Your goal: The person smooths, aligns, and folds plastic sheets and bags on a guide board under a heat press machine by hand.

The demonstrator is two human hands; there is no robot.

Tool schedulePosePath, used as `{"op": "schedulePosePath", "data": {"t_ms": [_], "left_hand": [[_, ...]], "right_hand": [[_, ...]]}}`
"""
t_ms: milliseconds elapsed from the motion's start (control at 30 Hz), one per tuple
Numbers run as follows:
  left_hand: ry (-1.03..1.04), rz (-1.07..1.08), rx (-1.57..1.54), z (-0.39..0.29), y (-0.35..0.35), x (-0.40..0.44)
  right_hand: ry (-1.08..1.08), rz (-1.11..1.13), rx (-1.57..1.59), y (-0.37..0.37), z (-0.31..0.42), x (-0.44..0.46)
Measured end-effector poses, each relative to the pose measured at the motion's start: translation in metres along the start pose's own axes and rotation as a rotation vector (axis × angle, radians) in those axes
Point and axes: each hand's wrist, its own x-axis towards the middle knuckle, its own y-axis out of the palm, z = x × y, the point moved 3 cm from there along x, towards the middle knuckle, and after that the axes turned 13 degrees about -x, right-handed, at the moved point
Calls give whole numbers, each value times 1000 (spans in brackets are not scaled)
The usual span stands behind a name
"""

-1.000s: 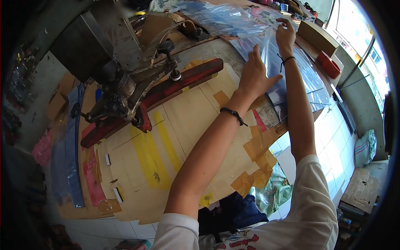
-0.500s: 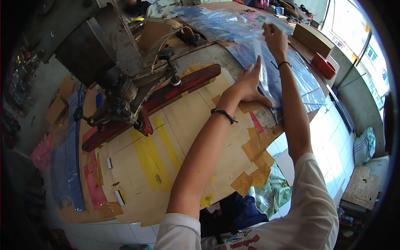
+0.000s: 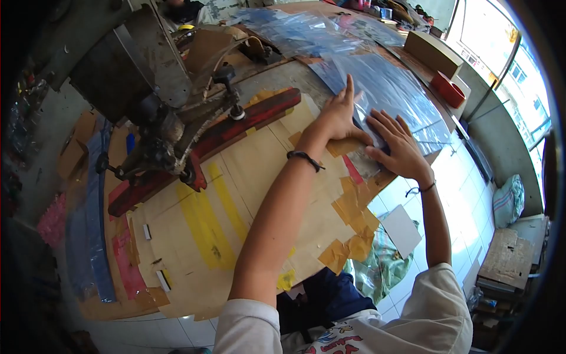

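Clear plastic sheets (image 3: 407,88) lie in a bluish stack at the table's right side. My right hand (image 3: 396,141) rests flat on the stack's near edge, its fingers spread. Beside it, my left hand (image 3: 342,121) touches the stack's near left corner, thumb and fingers apart. Neither hand grips anything. Left of my hands is a board (image 3: 271,171) covered with paper, with yellow tape (image 3: 197,218) and brown tape (image 3: 356,215) on it. Above the board stands a metal machine arm (image 3: 171,127) with a long red bar (image 3: 253,121).
More loose plastic (image 3: 300,32) is spread at the back. A red tape roll (image 3: 448,88) and a cardboard box (image 3: 433,54) sit at the right. Blue plastic strips (image 3: 97,224) lie at the left. A green and white sack (image 3: 508,200) stands on the tiled floor.
My right hand has come down and nearer from the back of the stack to its near edge. My left hand has shifted slightly left and stays spread.
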Motion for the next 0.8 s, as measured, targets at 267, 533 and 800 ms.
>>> {"op": "schedulePosePath", "data": {"t_ms": [267,533,800], "left_hand": [[2,-14,-344,5,-5,-2],[-71,127,-517,-7,-20,-12],[-31,80,-620,-4,-17,-14]], "right_hand": [[-19,62,172,15,-23,4],[92,82,61,1,-25,22],[-6,8,170,8,-74,59]]}}
